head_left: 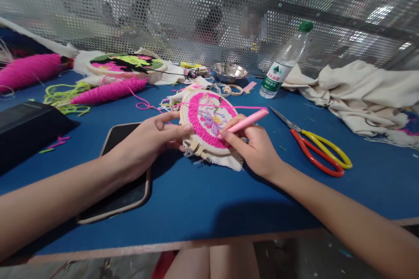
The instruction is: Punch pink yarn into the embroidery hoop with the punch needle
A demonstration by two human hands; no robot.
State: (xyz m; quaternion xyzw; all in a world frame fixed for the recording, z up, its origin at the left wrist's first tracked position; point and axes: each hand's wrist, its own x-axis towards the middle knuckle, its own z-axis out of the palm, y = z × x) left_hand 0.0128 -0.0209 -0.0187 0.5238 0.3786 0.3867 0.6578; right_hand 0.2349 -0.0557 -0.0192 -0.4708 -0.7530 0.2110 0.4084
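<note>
My left hand (153,139) grips the left edge of a round embroidery hoop (183,115), thumb on top and fingers beneath. Bright pink loops (195,118) ring the fabric inside, around a pale middle with purple and yellow stitches. In my right hand (252,141) is a pink punch needle (250,120), held like a pen with its tip down at the lower right of the stitched area. Pink yarn (225,107) runs from the tool's upper end leftward across the hoop. The needle's point is hidden by my fingers.
A phone (131,196) lies under my left forearm. Scissors (296,130) with red and yellow handles rest at right, near a tilted-looking bottle (278,74). Behind are a metal bowl (230,73), pink yarn spools (109,90), another hoop (126,65) and cream cloth (353,91).
</note>
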